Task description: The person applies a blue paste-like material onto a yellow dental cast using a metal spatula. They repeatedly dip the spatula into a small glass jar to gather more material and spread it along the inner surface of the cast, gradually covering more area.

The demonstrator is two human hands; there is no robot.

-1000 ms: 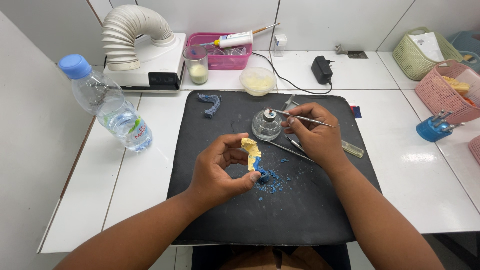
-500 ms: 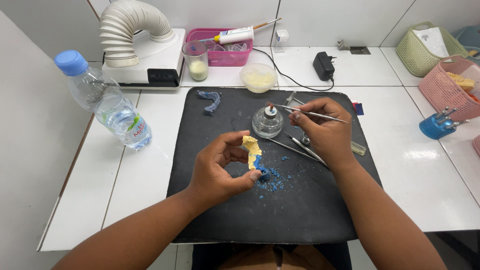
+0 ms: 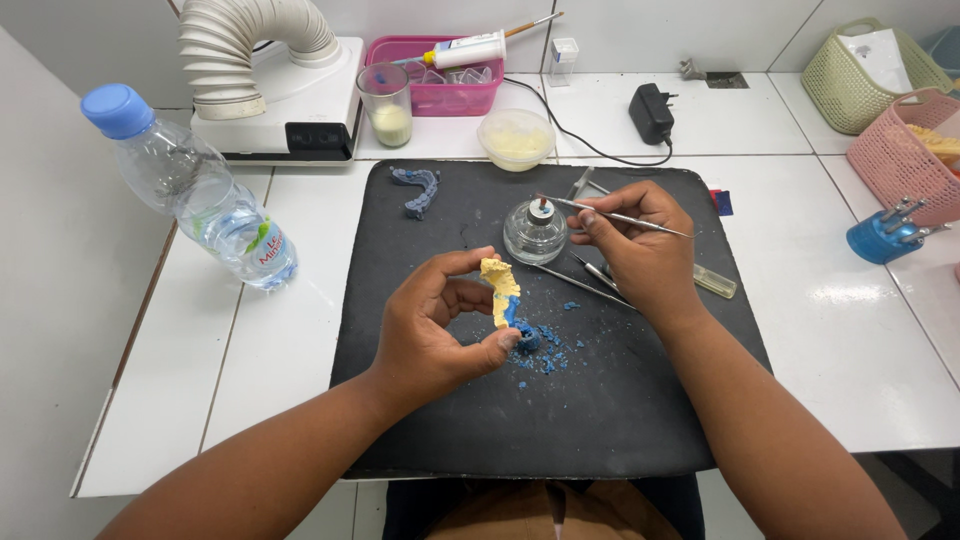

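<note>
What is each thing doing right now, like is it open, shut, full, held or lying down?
Clear plastic water bottle: lying tilted, blue cap on, partly full.
Small yellow and blue model: held in left hand.
Thin metal tool: held in right hand, tip at small glass burner.
Round lidded tub: shut.
Clear glass cup: upright, partly full.

I am seeing a water bottle point(image 3: 205, 195) standing left of the black mat point(image 3: 600, 420), a ribbed hose point(image 3: 245, 40) curling behind, pink point(image 3: 905, 155) and green baskets point(image 3: 865, 85) sitting far right.
</note>
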